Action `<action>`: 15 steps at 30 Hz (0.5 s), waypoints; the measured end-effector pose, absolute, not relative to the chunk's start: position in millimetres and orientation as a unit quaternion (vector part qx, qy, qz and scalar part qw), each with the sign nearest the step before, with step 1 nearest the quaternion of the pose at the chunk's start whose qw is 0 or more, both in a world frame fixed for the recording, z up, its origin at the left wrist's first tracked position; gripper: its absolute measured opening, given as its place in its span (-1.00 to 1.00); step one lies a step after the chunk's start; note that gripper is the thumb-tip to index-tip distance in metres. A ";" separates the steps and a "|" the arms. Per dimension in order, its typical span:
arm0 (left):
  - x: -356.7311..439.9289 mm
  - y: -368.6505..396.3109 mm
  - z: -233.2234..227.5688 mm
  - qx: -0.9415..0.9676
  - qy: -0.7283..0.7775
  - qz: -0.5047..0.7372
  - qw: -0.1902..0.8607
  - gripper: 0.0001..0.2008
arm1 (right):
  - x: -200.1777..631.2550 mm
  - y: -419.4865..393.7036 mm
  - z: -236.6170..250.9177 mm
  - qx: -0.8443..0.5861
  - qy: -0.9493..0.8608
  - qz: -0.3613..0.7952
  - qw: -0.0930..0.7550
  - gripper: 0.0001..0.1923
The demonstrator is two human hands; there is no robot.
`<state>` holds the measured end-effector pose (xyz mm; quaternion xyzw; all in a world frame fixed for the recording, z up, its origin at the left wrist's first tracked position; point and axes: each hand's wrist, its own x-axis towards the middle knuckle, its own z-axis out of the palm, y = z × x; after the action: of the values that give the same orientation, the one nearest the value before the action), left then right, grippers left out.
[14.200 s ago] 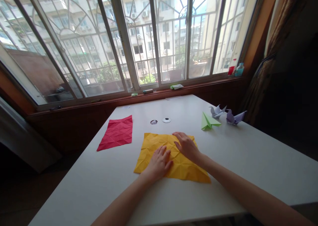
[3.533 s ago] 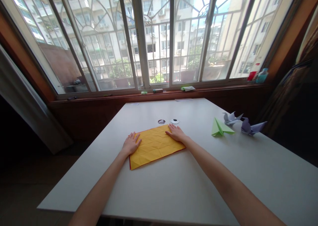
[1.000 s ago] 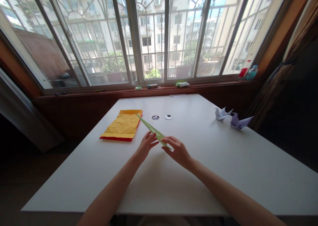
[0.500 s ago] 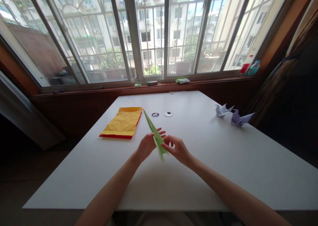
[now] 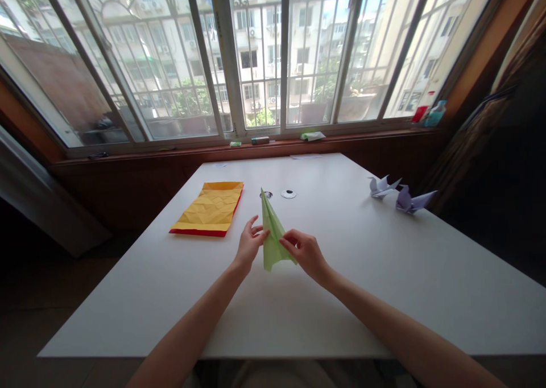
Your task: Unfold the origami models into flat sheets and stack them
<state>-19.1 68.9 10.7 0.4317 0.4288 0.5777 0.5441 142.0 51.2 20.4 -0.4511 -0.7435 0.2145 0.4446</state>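
Observation:
A green folded paper plane [image 5: 273, 241] is held over the white table, its long pointed tip toward the window and its wider end toward me. My left hand [image 5: 249, 246] pinches its left edge between thumb and a finger, with the other fingers raised. On the opposite side my right hand [image 5: 306, 252] grips the right edge with thumb and forefinger, the remaining fingers curled. The paper is spread partly open, with creases along its middle. Its tip overlaps a round grommet [image 5: 266, 194] in the tabletop.
Yellow creased paper with a red edge [image 5: 209, 206] lies left on the white table [image 5: 341, 314]. A white folded paper bird [image 5: 381, 188] and a purple one [image 5: 412, 200] stand at the right. Another round grommet [image 5: 289, 194] is near the middle. Small items line the window sill [image 5: 179, 151].
The green paper plane has turned more upright in view and spread wider. My left hand has shifted from beneath it to its left edge; my right hand stays at the right edge.

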 end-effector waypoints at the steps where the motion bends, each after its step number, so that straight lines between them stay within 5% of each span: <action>1: -18.9 68.0 11.0 0.433 0.432 0.582 0.536 -0.23 | 141.3 50.9 20.2 -0.451 -0.744 0.214 0.445 -0.81; 8: -10.2 63.6 13.7 0.447 0.406 0.568 0.560 -0.62 | 139.9 49.7 17.0 -0.430 -0.761 0.202 0.442 -0.81; 15: -13.4 65.7 12.2 0.398 0.394 0.548 0.621 -0.55 | 139.4 46.6 16.6 -0.406 -0.770 0.209 0.445 -0.85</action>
<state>-13.4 65.7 12.2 0.3980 0.3943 0.5477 0.6214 139.4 46.6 16.6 -0.4063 -0.7699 0.2094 0.4453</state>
